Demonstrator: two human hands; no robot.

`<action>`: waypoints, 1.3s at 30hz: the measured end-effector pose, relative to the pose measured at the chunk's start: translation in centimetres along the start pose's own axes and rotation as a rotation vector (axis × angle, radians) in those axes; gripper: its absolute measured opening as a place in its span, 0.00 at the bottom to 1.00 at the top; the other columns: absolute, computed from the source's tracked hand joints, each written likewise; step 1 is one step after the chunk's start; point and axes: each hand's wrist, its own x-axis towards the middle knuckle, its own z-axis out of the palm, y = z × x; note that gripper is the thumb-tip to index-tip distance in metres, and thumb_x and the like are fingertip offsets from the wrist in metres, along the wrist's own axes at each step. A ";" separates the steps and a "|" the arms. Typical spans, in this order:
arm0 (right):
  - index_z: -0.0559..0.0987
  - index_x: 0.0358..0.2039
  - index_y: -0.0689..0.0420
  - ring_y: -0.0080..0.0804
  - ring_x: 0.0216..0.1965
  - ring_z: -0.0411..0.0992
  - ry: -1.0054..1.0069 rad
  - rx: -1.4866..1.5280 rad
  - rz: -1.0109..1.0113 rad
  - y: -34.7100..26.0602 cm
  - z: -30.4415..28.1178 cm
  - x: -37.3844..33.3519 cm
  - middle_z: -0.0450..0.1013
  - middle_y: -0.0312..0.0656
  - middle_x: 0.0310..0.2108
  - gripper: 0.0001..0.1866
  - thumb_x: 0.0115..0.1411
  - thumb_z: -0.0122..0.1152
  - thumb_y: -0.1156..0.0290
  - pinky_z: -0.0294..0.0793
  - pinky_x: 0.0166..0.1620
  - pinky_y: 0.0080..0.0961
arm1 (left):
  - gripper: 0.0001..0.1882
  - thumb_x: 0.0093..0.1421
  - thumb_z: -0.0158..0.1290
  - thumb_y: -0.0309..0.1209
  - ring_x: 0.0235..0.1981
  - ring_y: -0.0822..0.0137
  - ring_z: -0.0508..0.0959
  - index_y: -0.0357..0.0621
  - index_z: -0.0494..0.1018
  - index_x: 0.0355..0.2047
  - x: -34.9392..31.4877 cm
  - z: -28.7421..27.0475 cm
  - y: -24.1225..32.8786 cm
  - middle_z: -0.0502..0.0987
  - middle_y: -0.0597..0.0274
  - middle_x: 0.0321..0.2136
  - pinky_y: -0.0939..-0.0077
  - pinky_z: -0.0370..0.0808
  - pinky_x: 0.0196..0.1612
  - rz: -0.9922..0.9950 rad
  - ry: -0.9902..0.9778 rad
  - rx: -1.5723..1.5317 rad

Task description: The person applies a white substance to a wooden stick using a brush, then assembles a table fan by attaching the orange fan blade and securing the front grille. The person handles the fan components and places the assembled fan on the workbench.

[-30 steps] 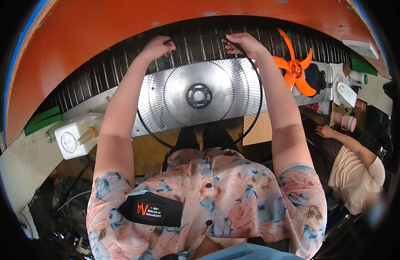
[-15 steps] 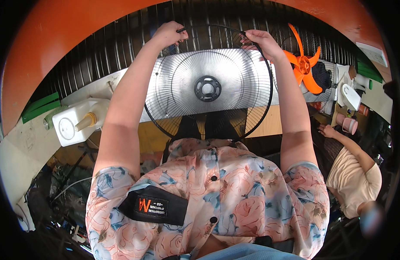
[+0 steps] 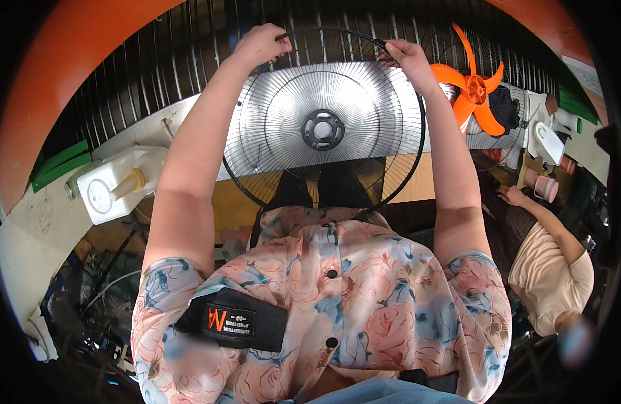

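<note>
the round wire fan guard [image 3: 322, 130] is in front of the flowered shirt [image 3: 364, 283], over the silver table [image 3: 502, 142], its near edge reaching past the metal; whether it rests there or is lifted slightly is hard to tell. the left hand [image 3: 265, 44] has its grip clamped on the far part of the black rim [image 3: 423, 131], and the right hand [image 3: 408, 60] grips the same rim farther right. an orange fan blade [image 3: 476, 89] lies to the right, a white jug [image 3: 102, 198] is at left, and a co-worker's hand [image 3: 514, 196] shows at far right.
</note>
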 end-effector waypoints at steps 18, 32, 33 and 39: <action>0.80 0.48 0.67 0.23 0.36 0.75 -0.014 -0.013 0.012 -0.7 1.2 0.4 0.79 0.38 0.34 0.17 0.67 0.61 0.66 0.75 0.44 0.21 | 0.08 0.60 0.59 0.26 0.31 0.70 0.83 0.35 0.81 0.39 0.3 0.0 -0.6 0.83 0.58 0.31 0.75 0.82 0.33 0.021 -0.132 -0.085; 0.80 0.47 0.66 0.35 0.40 0.77 0.618 -0.522 -0.180 1.5 1.5 -19.7 0.78 0.46 0.41 0.13 0.65 0.61 0.73 0.74 0.46 0.30 | 0.17 0.68 0.54 0.42 0.24 0.77 0.74 0.39 0.81 0.38 -11.7 -1.9 -9.0 0.79 0.67 0.26 0.80 0.72 0.30 -0.081 0.121 -0.404; 0.80 0.46 0.66 0.32 0.38 0.77 0.611 -0.428 0.029 2.7 1.9 -22.5 0.78 0.45 0.40 0.13 0.65 0.62 0.71 0.74 0.44 0.28 | 0.17 0.69 0.53 0.41 0.24 0.78 0.73 0.39 0.81 0.37 -12.9 -1.6 -9.8 0.79 0.68 0.25 0.80 0.71 0.29 -0.099 0.121 -0.442; 0.77 0.55 0.60 0.28 0.36 0.79 0.359 0.197 0.499 8.6 3.9 -29.6 0.80 0.42 0.40 0.20 0.72 0.53 0.59 0.78 0.36 0.24 | 0.17 0.73 0.47 0.40 0.26 0.83 0.70 0.41 0.80 0.42 -17.8 3.6 -12.9 0.78 0.72 0.26 0.83 0.68 0.28 -0.255 0.255 -0.481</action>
